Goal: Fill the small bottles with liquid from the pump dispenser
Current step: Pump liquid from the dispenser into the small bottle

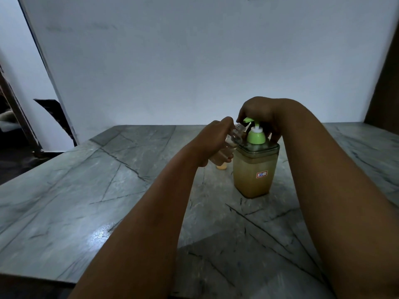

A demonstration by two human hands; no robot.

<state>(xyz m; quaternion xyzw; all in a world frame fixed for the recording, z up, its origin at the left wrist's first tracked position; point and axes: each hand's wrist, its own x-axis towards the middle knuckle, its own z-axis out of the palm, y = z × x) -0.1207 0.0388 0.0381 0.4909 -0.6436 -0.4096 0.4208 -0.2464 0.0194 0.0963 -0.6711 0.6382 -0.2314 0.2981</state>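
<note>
The room is dim, and much detail is lost in shadow. A small clear bottle [234, 137] is largely hidden inside the left hand [216, 140], which is wrapped around it; only its neck and tilted upper part show, angled up toward the green spout. Below that hand a small orange-tinted shape [221, 167] sits on the surface, too hidden to identify. The right hand [258, 113] arches from above over the pump dispenser [255, 167], its fingers curled down on the green pump head [254, 131]; the fingertips behind the pump are out of sight. The dispenser, a square clear container of cloudy tan liquid with a small label, stands toward the far right of the grey marble surface [86, 190]. Both forearms stretch forward from the near edge.
</note>
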